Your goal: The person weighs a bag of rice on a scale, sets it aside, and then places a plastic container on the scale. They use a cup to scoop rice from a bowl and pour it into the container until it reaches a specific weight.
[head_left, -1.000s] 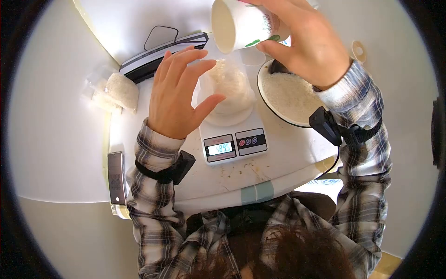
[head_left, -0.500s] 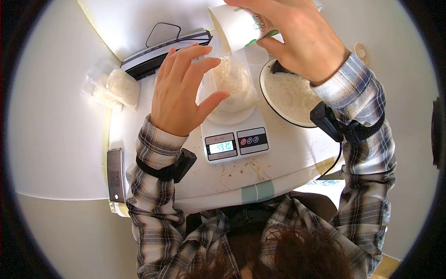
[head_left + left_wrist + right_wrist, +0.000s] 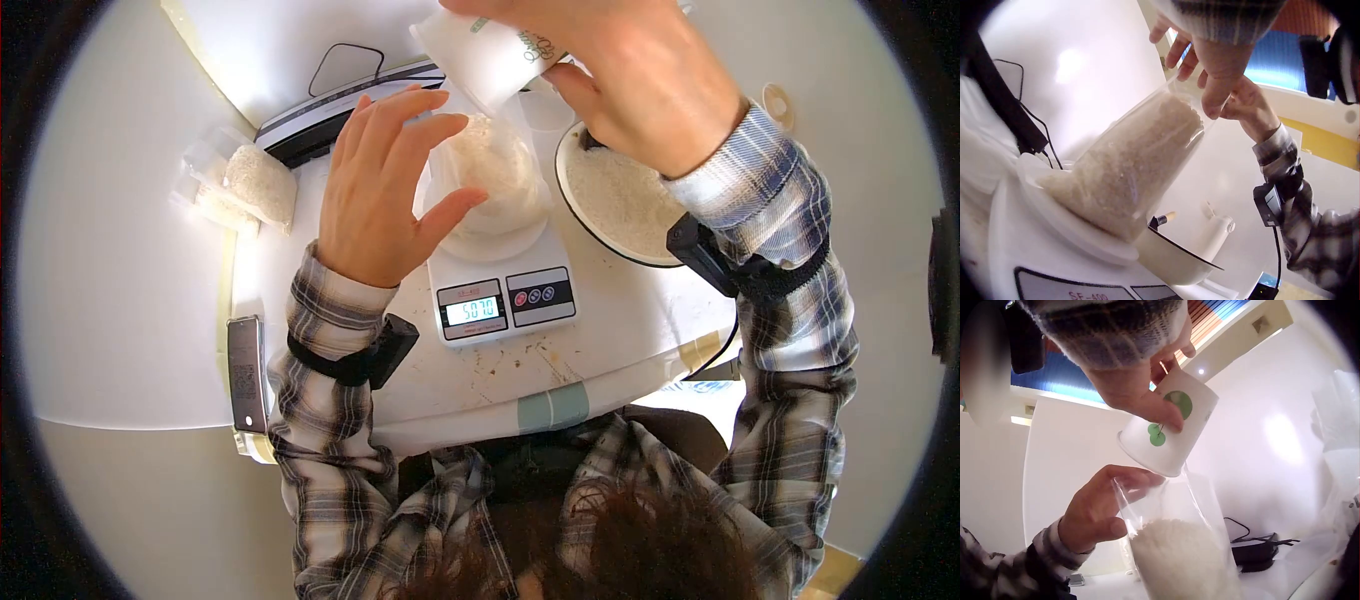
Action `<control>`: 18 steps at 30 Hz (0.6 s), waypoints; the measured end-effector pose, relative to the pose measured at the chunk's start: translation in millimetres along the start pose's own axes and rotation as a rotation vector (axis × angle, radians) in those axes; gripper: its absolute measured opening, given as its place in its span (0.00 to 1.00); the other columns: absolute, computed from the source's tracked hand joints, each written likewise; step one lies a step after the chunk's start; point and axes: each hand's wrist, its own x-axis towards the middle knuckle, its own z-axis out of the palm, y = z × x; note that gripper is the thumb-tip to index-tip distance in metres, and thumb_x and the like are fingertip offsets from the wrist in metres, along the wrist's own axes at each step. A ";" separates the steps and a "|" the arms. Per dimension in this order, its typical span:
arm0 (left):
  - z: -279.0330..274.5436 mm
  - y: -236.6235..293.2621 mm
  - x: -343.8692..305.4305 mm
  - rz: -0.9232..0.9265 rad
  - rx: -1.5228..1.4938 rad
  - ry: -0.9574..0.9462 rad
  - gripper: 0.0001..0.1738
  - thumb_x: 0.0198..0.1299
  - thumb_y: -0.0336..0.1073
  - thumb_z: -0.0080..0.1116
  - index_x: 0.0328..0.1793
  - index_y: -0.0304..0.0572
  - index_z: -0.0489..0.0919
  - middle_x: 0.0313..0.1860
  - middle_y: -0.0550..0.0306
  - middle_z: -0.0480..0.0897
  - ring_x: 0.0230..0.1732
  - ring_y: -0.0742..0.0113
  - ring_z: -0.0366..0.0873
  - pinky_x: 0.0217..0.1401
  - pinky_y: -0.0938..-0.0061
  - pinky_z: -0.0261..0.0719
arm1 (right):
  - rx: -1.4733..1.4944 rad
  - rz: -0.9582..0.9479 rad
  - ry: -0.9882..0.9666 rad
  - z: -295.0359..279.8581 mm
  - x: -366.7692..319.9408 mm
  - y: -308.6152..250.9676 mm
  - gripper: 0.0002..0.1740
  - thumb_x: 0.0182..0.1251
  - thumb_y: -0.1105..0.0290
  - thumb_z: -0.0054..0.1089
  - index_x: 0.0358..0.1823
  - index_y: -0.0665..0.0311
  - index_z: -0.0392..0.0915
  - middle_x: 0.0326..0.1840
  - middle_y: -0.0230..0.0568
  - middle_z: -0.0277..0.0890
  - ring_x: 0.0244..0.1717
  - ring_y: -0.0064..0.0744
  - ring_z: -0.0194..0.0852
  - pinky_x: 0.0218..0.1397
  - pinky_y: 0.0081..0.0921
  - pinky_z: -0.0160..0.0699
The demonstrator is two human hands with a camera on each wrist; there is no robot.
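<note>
My right hand (image 3: 645,85) grips a white paper cup (image 3: 1188,434) with green leaf prints, tipped mouth-down over a clear plastic bag (image 3: 1225,544). The cup's rim is right at the bag's mouth. White rice (image 3: 1141,156) fills much of the bag, which stands on the round plate of a white kitchen scale (image 3: 500,325). The scale's display reads about 507.0. Beside the bag, my left hand (image 3: 385,195) has its thumb and fingers spread in a wide curve round the bag's upper side. In the left wrist view, its thumb tip is at the bag's edge.
A dark-rimmed white basin (image 3: 572,215) of rice stands right of the scale. Behind on the left lies a black and silver appliance (image 3: 300,140) with a cord. Filled rice bags (image 3: 262,185) and a phone (image 3: 246,375) are at the left. A ring-shaped thing (image 3: 777,105) lies far right.
My right hand has moved left and tipped the cup further down over the bag. The scale's reading has climbed from about 489.5 through 493.0 to 507.0. My left hand has barely moved.
</note>
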 end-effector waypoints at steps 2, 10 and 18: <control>1.1 0.0 0.1 0.007 -0.008 0.003 0.26 0.48 0.47 0.64 0.51 0.45 0.72 0.55 0.52 0.71 0.57 0.50 0.68 0.63 0.50 0.61 | 0.022 0.005 0.030 -1.1 -4.0 2.3 0.23 0.46 0.80 0.56 0.50 0.66 0.76 0.43 0.50 0.71 0.46 0.45 0.66 0.54 0.36 0.64; 0.5 -1.5 0.7 0.024 -0.071 -0.005 0.29 0.46 0.44 0.65 0.54 0.45 0.71 0.56 0.51 0.71 0.55 0.48 0.68 0.63 0.50 0.62 | 0.306 0.491 0.030 -15.2 -51.7 10.1 0.33 0.43 0.79 0.65 0.56 0.68 0.67 0.47 0.52 0.71 0.45 0.48 0.71 0.51 0.33 0.70; 1.3 -1.5 1.3 0.014 -0.095 -0.013 0.31 0.43 0.42 0.66 0.56 0.45 0.70 0.58 0.49 0.69 0.55 0.47 0.67 0.60 0.56 0.65 | 0.387 0.776 -0.421 1.8 -159.5 31.8 0.35 0.43 0.69 0.69 0.57 0.64 0.69 0.48 0.51 0.75 0.50 0.44 0.74 0.55 0.31 0.71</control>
